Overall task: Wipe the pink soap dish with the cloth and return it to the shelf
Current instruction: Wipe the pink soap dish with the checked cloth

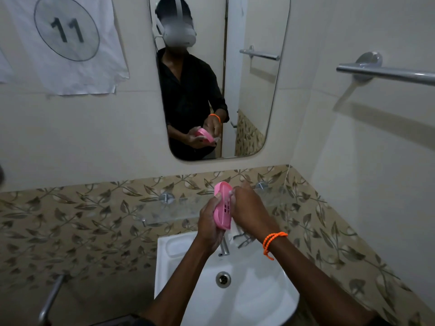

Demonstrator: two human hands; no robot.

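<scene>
Both forearms come up from 6 o'clock and meet just above the white washbasin (179, 274). The left hand (208, 225) is wrapped around the pink soap dish (222, 205), thumb on the near side, fingers curled behind it, so it's got a firm hold. The dish is tipped up on edge, long axis running toward 12 o'clock, slotted drain holes facing the right hand (249, 209). That hand is bent at the wrist, knuckles up, fingers tucked into the dish and pinching a white cloth (235, 228) against it; only a bit of the cloth peeks out below the palm. An orange beaded wristband (274, 241) sits on the right wrist. The dish is off the glass shelf (169, 209), which runs along the leaf-pattern tiles just behind the hands. Chrome tap (224, 248) directly under the dish. Mirror (256, 114) at 12 o'clock, towel rail (388, 74) at 2 o'clock.
</scene>
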